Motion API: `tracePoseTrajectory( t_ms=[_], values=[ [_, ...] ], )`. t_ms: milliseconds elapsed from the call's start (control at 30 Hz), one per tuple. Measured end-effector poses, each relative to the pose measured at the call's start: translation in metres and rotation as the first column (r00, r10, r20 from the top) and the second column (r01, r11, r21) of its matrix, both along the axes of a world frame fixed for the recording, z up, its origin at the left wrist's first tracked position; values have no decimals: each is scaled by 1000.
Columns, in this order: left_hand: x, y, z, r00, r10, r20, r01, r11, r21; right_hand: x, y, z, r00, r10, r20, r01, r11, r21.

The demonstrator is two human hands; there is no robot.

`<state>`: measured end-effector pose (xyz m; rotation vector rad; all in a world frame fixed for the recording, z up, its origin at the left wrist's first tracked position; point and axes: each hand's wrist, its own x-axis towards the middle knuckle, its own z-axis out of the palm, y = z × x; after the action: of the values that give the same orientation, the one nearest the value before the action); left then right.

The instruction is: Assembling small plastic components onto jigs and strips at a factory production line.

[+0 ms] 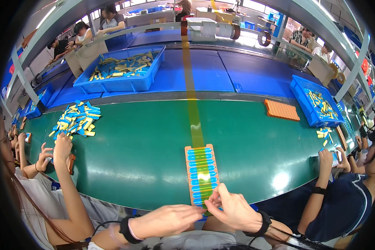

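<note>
A slotted orange-brown tray [188, 180] lies before me on the green table, holding a row of slim blue pieces [194, 170]. A strip of yellow see-through tape [196, 129] runs down from a roll [184, 28] on the overhead bar and lies lengthwise over the pieces. My left hand [171, 221] is held low by the tray's near end, fingers stretched out, their tips at the tape's near part. My right hand [234, 210] is closed in a pinch over the tray's near right corner; what its fingertips hold is hidden.
Blue-and-yellow pieces [77, 120] are heaped at left. Blue bins of such pieces stand at back left [116, 85] and right [316, 123]. Another slotted tray [282, 110] lies back right. Co-workers' hands work at left [62, 148] and right [326, 157]. A bar with rolls [221, 30] crosses overhead.
</note>
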<state>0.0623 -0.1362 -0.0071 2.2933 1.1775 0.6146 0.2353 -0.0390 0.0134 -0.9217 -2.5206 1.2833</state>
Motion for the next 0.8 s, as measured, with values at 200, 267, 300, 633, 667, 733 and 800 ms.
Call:
tracePoseTrajectory(
  t_ms=[200, 267, 300, 633, 667, 733, 800],
  values=[
    [-42, 49, 23, 847, 291, -446, -145, 932, 333, 0, -3, 2, 1000, 24, -17, -23, 999, 47],
    [-51, 55, 20, 846, 272, -459, -146, 946, 291, 1, -2, -4, 992, 46, -119, -41, 998, 42],
    [-53, 57, 19, 849, 248, -466, -144, 958, 247, 1, 0, -4, 991, 46, -123, -41, 998, 41],
    [-58, 67, 17, 871, 197, -449, -145, 978, 149, 2, 4, 2, 999, 50, -15, -50, 999, 20],
    [-61, 69, 19, 872, 198, -448, -146, 978, 149, 1, 4, 2, 999, 50, 6, -50, 999, 15],
    [-68, 79, 22, 966, 123, -227, -148, 985, -94, 1, 3, 1, 998, 55, -5, -55, 998, 42],
    [-82, 100, 11, 948, 278, 153, -244, 947, -208, 0, 1, 2, 998, 66, -17, -64, 995, 78]
  ],
)
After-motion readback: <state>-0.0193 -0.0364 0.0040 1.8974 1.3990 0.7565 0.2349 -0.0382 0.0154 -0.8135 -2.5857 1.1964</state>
